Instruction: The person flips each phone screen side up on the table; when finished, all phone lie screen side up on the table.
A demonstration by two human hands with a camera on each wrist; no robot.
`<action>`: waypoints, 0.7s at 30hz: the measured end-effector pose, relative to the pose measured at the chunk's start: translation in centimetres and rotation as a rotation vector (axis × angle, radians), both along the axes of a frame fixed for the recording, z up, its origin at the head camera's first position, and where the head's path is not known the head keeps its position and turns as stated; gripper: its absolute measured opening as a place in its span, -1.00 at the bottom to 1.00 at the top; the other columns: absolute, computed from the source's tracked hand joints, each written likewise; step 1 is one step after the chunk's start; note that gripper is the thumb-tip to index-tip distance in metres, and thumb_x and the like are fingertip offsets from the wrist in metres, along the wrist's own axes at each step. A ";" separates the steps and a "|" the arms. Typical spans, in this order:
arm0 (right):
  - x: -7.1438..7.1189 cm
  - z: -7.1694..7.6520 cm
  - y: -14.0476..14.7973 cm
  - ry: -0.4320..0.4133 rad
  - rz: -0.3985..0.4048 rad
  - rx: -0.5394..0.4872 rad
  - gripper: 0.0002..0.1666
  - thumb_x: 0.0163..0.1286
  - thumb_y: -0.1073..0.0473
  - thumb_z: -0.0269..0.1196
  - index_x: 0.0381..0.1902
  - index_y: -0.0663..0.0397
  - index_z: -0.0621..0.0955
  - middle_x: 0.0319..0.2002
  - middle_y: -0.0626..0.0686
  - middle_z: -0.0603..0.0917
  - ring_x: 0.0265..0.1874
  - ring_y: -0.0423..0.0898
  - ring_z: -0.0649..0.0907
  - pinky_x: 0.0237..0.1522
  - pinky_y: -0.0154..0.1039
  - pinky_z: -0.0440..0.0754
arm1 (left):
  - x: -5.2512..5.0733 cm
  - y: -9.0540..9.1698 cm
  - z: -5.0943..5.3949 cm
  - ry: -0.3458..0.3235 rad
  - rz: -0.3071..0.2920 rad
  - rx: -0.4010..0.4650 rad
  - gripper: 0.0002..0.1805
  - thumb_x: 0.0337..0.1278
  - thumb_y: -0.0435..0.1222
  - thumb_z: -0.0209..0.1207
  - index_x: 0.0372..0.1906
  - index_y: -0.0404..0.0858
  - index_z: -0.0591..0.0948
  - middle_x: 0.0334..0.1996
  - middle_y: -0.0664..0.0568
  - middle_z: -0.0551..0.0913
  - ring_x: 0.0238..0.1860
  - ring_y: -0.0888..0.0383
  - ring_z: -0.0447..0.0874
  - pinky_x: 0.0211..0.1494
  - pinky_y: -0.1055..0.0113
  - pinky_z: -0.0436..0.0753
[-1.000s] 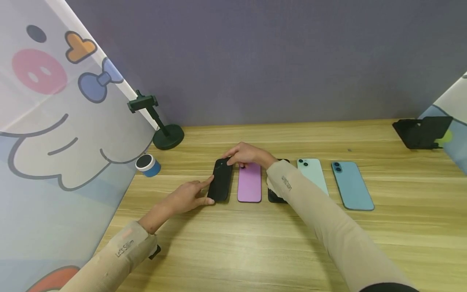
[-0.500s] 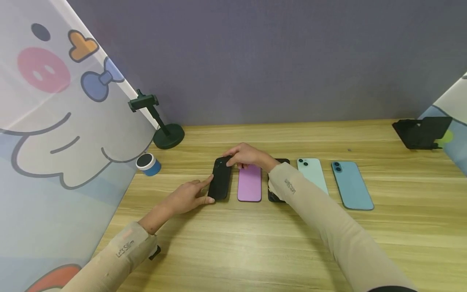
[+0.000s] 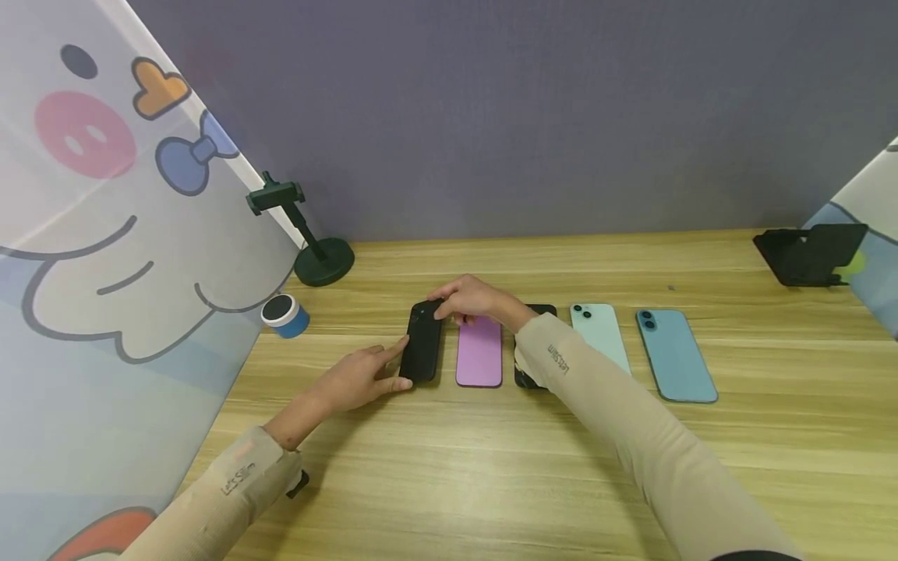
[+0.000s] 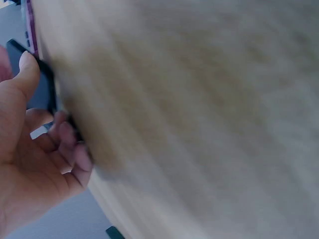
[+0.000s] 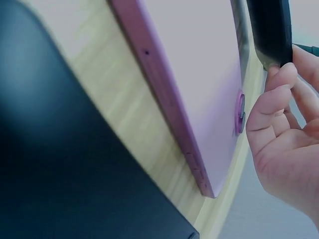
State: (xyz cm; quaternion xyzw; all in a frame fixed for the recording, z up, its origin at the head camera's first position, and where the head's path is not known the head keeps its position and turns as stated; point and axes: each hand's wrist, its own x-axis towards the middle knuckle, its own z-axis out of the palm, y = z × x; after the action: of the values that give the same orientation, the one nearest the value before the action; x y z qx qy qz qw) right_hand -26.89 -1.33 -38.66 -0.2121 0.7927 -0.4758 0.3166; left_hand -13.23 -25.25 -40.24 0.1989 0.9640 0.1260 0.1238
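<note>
In the head view a black phone (image 3: pixel 422 351) lies back up, leftmost in a row of phones. My left hand (image 3: pixel 359 377) holds it at the left edge and lower corner with index finger and thumb. At its upper right corner my right hand (image 3: pixel 471 298) pinches it, reaching over the top of a purple phone (image 3: pixel 480 357). The left wrist view has the thumb (image 4: pixel 29 69) against the edge of the black phone (image 4: pixel 44 92), the other fingers curled below. In the right wrist view, fingertips (image 5: pixel 281 77) meet the end of the black phone (image 5: pixel 271 30).
Right of the purple phone lie another dark phone (image 3: pixel 525 379), partly under the right sleeve, a mint phone (image 3: pixel 601 331) and a blue phone (image 3: pixel 677 357). A dark green stand (image 3: pixel 323 263) and a blue-and-white jar (image 3: pixel 286 316) are at left. A black stand (image 3: pixel 810 255) is at far right.
The black phone has shifted very slightly left in both hands' hold. Otherwise the hands and the other phones stay where they were; the head view moved a little.
</note>
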 end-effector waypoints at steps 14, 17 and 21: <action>0.2 0.5 -0.1 -0.002 -0.014 0.017 -0.41 0.32 0.19 0.34 0.32 0.00 0.58 -0.65 0.08 0.60 -0.70 -0.18 0.48 -0.59 -0.31 0.43 | 1.5 3.5 0.6 0.172 0.100 0.181 -0.21 0.32 0.16 0.16 0.52 -0.10 0.30 -0.40 0.12 0.52 -0.50 0.30 0.39 -0.44 0.44 0.43; 0.2 0.5 -0.2 -0.002 -0.013 0.018 -0.41 0.32 0.19 0.33 0.32 0.01 0.58 -0.68 0.07 0.58 -0.71 -0.18 0.48 -0.60 -0.31 0.43 | 1.6 4.0 0.5 0.196 0.078 0.149 -0.19 0.28 0.15 0.21 0.52 -0.08 0.31 -0.42 0.12 0.50 -0.50 0.30 0.38 -0.45 0.45 0.41; 0.3 0.6 -0.3 -0.005 -0.019 0.029 -0.40 0.31 0.20 0.34 0.33 0.00 0.57 -0.68 0.07 0.58 -0.72 -0.18 0.48 -0.60 -0.31 0.44 | 1.7 4.4 0.2 0.193 0.072 0.112 -0.14 0.21 0.16 0.27 0.53 -0.07 0.29 -0.28 0.04 0.61 -0.43 0.25 0.43 -0.39 0.44 0.44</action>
State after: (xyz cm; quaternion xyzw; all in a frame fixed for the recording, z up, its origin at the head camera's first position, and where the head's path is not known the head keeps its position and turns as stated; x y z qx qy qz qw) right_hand -26.61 -1.67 -38.02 -0.1988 0.8007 -0.4678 0.3171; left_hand -11.55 -20.85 -40.06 0.1821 0.9693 0.1644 0.0143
